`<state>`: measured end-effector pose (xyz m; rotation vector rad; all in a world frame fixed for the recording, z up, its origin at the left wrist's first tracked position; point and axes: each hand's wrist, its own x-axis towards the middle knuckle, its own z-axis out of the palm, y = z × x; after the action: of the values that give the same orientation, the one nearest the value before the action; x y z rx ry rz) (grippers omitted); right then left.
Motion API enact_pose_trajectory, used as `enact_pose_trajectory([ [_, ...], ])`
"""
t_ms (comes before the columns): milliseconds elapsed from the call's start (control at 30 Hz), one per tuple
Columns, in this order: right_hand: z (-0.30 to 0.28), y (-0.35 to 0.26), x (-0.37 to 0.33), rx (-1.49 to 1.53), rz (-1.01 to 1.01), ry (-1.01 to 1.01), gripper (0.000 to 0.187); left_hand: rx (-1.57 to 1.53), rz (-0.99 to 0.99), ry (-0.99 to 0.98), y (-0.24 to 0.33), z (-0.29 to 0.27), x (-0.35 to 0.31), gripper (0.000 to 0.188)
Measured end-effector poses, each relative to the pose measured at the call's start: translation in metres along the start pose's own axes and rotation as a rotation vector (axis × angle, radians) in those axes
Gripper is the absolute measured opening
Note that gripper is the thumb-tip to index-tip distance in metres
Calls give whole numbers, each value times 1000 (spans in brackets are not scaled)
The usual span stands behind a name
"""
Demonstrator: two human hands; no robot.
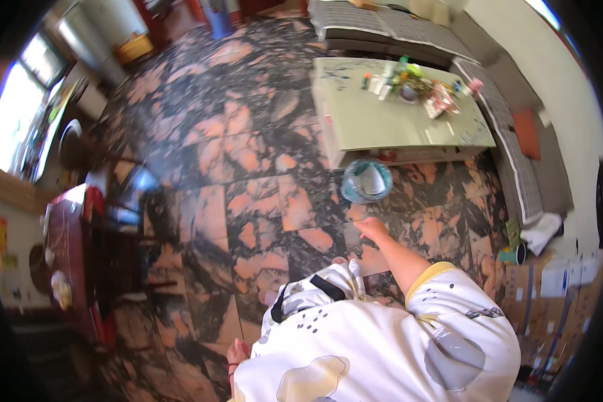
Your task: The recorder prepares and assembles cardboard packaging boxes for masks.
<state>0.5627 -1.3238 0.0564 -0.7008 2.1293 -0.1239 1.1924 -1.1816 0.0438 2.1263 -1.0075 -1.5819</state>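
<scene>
My right hand point(370, 228) is stretched forward over the floor, just on the near side of a small waste bin point(366, 182) lined with a pale blue bag. It does not touch the bin. Its fingers look loosely bent and somewhat apart, with nothing visible in them. My left hand point(237, 352) hangs low beside my white patterned clothing point(382, 342), with a red band at the wrist. Its fingers are partly spread, and I see nothing held. A foot point(340, 260) shows below the clothing's hem.
Beyond the bin stands a pale glass-topped coffee table point(362, 124) crowded with bottles and packages. A grey sofa point(546, 157) lines the right wall, above cardboard boxes point(522, 288). To the left are a dark red table point(70, 234) and a chair point(77, 144). The floor point(254, 194) is marbled tile.
</scene>
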Motion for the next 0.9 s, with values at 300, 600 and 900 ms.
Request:
enact_pose_trajectory([
  [300, 188, -168, -63, -563, -587, -92, 40, -322, -185, 463, -57, -124, -23, 51],
  [600, 243, -347, -37, -586, -893, -209, 36, -877, -726, 493, -134, -105, -18, 53],
  [900, 331, -538, -14, -806, -1006, -306, 33, -696, -517, 458, -26, -152, 22, 44],
])
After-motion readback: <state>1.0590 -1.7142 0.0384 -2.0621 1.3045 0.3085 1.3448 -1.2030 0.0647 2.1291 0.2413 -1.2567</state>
